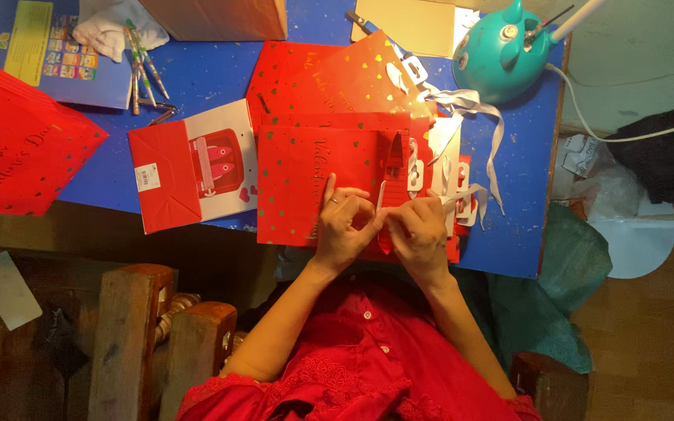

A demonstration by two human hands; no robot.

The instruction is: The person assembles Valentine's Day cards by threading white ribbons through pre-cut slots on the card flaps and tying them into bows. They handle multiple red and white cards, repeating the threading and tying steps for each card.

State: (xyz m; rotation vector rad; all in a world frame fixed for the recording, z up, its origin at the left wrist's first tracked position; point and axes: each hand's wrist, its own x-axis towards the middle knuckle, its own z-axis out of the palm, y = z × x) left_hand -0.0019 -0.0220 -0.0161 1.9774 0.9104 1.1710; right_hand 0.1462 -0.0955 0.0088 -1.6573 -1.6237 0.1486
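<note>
The red gift bag [298, 179], flat and speckled with small gold hearts, lies at the centre of the frame on the near edge of the blue bench [212, 74], on top of more red bags fanned toward the upper middle. Both hands work at its right side, where a white ribbon strip [462, 193] runs across it. The left hand [342, 226] rests on the bag with its forefinger stretched flat and its other fingers curled in, the grip pinched shut on the near end of the ribbon strip; a ring shows on one finger. The right hand [419, 228] sits just beside it, touching it, fingers folded into a closed grip on the same strip, which trails off to the right. Under the right hand lie white hang tags [445, 168] with cut-out holes, and loose white ribbon [470, 105] loops above them toward a teal round-bodied lamp [499, 48] in the upper right. Left of centre lies another folded bag [193, 165], red and white, with its base panel turned up. A stack of red bags [17, 148] fills the left edge, and several pens [140, 66] lie in the upper left beside a white cloth [111, 27].
</note>
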